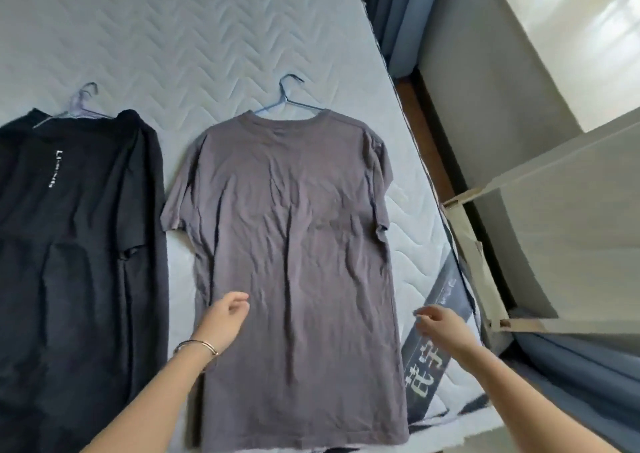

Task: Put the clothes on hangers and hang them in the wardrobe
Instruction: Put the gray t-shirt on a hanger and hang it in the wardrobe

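Lying flat on the white quilted mattress point(173, 37), a grey short-sleeved T-shirt point(294, 227) takes the middle of the bed. A blue wire hanger point(294, 101) sits in its neck, hook towards the far side. Left of it, slightly apart, lies a black garment with small white lettering point(79, 227), a pale lilac hanger point(81, 106) at its collar. The left hand point(227, 317), a thin metal bangle point(195, 346) on its wrist, is over the shirt's near-left part, fingers loosely curled, holding nothing; whether it touches the cloth cannot be told. The right hand point(440, 324) is just past the shirt's right edge, above a dark printed label point(436, 348) on the mattress — fingers relaxed, gripping nothing.
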Tool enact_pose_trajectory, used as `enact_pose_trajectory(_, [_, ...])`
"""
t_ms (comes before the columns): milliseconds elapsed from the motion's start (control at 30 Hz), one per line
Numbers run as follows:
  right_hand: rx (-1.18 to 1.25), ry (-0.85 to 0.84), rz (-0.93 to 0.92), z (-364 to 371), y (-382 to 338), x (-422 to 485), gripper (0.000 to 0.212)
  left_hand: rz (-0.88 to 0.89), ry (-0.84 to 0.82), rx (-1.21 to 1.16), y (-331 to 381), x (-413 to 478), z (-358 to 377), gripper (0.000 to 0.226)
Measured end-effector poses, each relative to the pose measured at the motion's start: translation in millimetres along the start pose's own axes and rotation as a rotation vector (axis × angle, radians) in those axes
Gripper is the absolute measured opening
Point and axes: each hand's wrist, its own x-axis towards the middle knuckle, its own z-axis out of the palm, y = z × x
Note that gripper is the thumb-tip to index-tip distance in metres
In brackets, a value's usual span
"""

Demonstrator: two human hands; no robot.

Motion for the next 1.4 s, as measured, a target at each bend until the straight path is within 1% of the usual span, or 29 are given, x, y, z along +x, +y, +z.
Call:
enact_pose_trajectory(67, [-0.017,0.043,-0.125,-12.2,-57.4,53.6,0.027,0.118,0.057,0.007,40.8,62.4,7.0,0.032])
enact_pose_trajectory(133, [-0.049,0.116,-0.241,-18.3,-112.6,101.8,0.025,0.188,0.123,0.049,74.5,125.8,14.8,0.036])
enact_pose_trajectory(200, [-0.027,0.191,-0.318,-21.7,-164.2,144.4,0.025,0.254,0.214,0.121,103.8,187.0,20.3,0.042])
enact_pose_trajectory(267, [-0.033,0.254,-0.402,-21.7,-208.0,187.3,0.027,0.343,0.312,0.274,124.7,242.0,31.2,0.046])
enact_pose_trajectory(333, [-0.045,0.286,-0.478,-20.8,-244.4,223.4,0.029,0.41,0.376,0.479,125.0,282.6,47.4,0.054])
enact_pose_trajectory(400, [-0.089,0.322,-0.549,-22.8,-276.3,260.0,0.033,0.467,0.437,0.613,115.3,304.2,61.9,0.057])
enact_pose_trajectory(500, [-0.187,0.414,-0.621,-28.4,-322.7,311.4,0.041,0.515,0.535,0.66,98.6,319.8,72.8,0.052])
enact_pose_trajectory(567, [-0.258,0.459,-0.628,-29.2,-350.4,336.0,0.049,0.548,0.583,0.671,95.0,324.1,75.2,0.052])
enact_pose_trajectory(633, [-0.337,0.454,-0.581,-26.8,-372.7,353.1,0.054,0.561,0.595,0.71,93.5,325.6,77.2,0.053])
enact_pose_trajectory(667, [-0.376,0.437,-0.547,-24.1,-380.3,358.0,0.052,0.56,0.59,0.717,94.2,326.5,76.5,0.053])
enact_pose_trajectory(733, [-0.44,0.44,-0.522,-19.3,-387.2,362.6,0.043,0.561,0.587,0.718,93.7,326.1,76.1,0.054])
enact_pose_trajectory(800, [-0.458,0.465,-0.548,-19.6,-389.4,360.2,0.033,0.569,0.599,0.722,93.0,325.8,76.1,0.054])
enact_pose_trajectory(867, [-0.444,0.451,-0.574,-21.7,-388.3,354.6,0.03,0.566,0.596,0.722,93.5,326.2,75.9,0.054])
enact_pose_trajectory(967, [-0.399,0.363,-0.609,-23.7,-376.2,345.5,0.031,0.577,0.625,0.719,94.6,326.1,75.8,0.053])
enact_pose_trajectory(1067, [-0.481,0.315,-0.546,-20.9,-364.9,340.3,0.044,0.581,0.656,0.695,95.5,324.0,75.4,0.052])
enact_pose_trajectory(1133, [-0.464,0.331,-0.5,-17.9,-365.4,335.5,0.042,0.59,0.674,0.68,95.7,326.2,76.8,0.052])
enact_pose_trajectory(1200, [-0.421,0.311,-0.475,-12.6,-368.5,327.2,0.038,0.589,0.676,0.676,94.5,326.9,77.7,0.052])
enact_pose_trajectory(1300, [-0.378,0.249,-0.546,-2.1,-367.3,318.4,0.041,0.594,0.686,0.671,96.5,324.3,76.7,0.051])
enact_pose_trajectory(1400, [-0.307,0.268,-0.553,5.9,-357.3,319.8,0.039,0.619,0.723,0.647,95.9,322.2,76.8,0.05])
